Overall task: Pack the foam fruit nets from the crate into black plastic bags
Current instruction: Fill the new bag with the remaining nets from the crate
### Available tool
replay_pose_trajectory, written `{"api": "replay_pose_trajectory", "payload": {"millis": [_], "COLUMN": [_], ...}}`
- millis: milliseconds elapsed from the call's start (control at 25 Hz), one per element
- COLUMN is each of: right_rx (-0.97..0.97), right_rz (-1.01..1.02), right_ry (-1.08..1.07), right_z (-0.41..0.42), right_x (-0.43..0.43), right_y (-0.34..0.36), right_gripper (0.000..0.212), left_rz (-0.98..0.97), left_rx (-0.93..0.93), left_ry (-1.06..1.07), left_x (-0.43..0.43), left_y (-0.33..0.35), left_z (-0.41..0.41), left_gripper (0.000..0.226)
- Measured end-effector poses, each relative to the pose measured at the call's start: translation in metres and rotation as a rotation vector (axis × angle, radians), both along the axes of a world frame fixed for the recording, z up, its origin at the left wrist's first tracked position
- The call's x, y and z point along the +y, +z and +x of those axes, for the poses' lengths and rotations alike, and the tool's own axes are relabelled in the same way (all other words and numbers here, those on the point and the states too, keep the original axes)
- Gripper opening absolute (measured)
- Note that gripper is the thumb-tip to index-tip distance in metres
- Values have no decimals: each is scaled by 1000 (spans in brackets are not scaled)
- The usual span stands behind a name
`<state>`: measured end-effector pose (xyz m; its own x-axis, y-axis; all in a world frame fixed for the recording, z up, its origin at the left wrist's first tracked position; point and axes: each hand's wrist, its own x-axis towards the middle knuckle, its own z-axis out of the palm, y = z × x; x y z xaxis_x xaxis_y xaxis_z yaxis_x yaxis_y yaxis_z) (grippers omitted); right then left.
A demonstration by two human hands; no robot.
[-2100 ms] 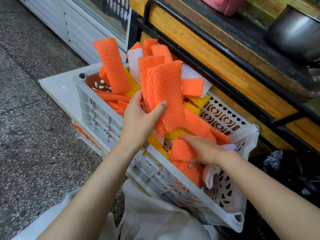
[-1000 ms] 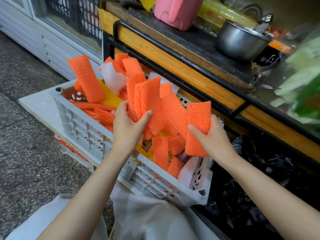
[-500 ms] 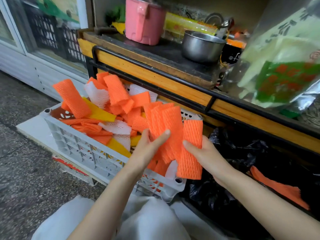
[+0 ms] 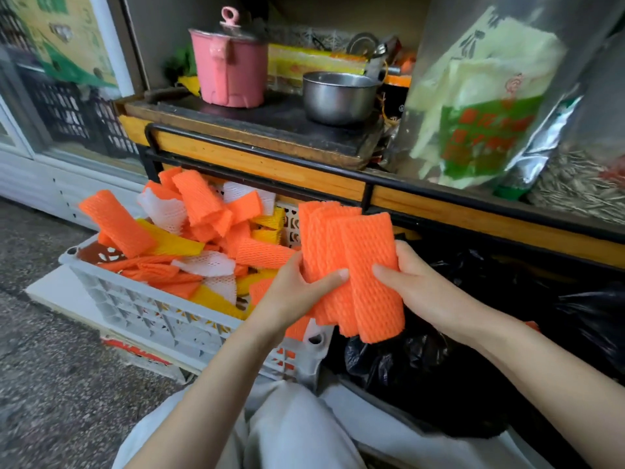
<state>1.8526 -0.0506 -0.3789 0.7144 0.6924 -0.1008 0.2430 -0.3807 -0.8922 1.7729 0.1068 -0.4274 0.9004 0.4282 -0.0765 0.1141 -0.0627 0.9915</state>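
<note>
The step in hand is gathering. Both hands hold 1 fanned bundle of orange foam nets [image 4: 351, 262] upright, above the right end of the crate [image 4: 142, 309] and just beside the black plastic bag [image 4: 422, 374]. The left hand [image 4: 294, 292] grips the bundle's left side with its thumb across the front. The right hand [image 4: 416, 282] grips the right side, thumb pressed on the outermost net. The 2 hands sit close together, with only the nets between them.

By my judgement, the next move calls for squaring the fan into a tidy stack, then carrying it right and down into the bag. The crate holds plenty more nets (orange, yellow and white), so the packing looks far from done.

The fingers behind the bundle are hidden, and its overlapping layers cannot be counted. The bag's mouth is lost among dark folds. A sliver of orange [image 4: 532, 324] past the right forearm may be a net already inside.
</note>
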Motion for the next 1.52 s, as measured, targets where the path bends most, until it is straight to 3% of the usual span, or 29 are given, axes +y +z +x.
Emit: {"api": "replay_pose_trajectory", "payload": {"millis": [120, 240, 280, 400, 560, 760, 920, 1000, 1160, 1200, 1360, 1520], "right_rx": [-278, -394, -398, -369, -403, -384, -742, -776, -587, -523, -298, -307], "right_rz": [-142, -160, -159, -134, -39, 59, -632, -783, -494, -405, -178, -51], "right_ry": [-47, -61, -61, -43, -141, -160, -235, -256, -517, -582, -800, -908], "right_z": [3, -3, -3, -2, 9, 35, 64, 69, 78, 85, 104, 104], "right_x": [-12, -20, -25, -45, -76, -116, -164, -182, -204, -209, -221, -217], "right_y": [-7, -16, -17, -11, -7, -4, -14, -23, -30, -27, -14, -1], "right_gripper": [33, 31, 34, 45, 43, 50, 64, 53, 9, 7, 35, 35], "left_rz": [-24, -11, -2, 28, 104, 255, 244, 322, 658, 773, 1164, 1463], "left_rx": [-10, -67, -79, -77, -132, -240, -350, -370, -369, -350, -101, 109], "left_ry": [-104, -104, -64, 43, 27, 135, 100, 96, 81, 41, -303, -396], "left_x": [-19, -44, -51, -66, -99, -126, -136, -148, -175, -179, -186, -188], "left_y": [8, 11, 11, 8, 19, 43, 63, 66, 60, 56, 37, 19], "left_z": [-1, 6, 11, 28, 49, 81, 99, 109, 125, 129, 144, 160], "left_gripper": [60, 28, 33, 75, 94, 79, 82, 85, 85, 87, 73, 71]}}
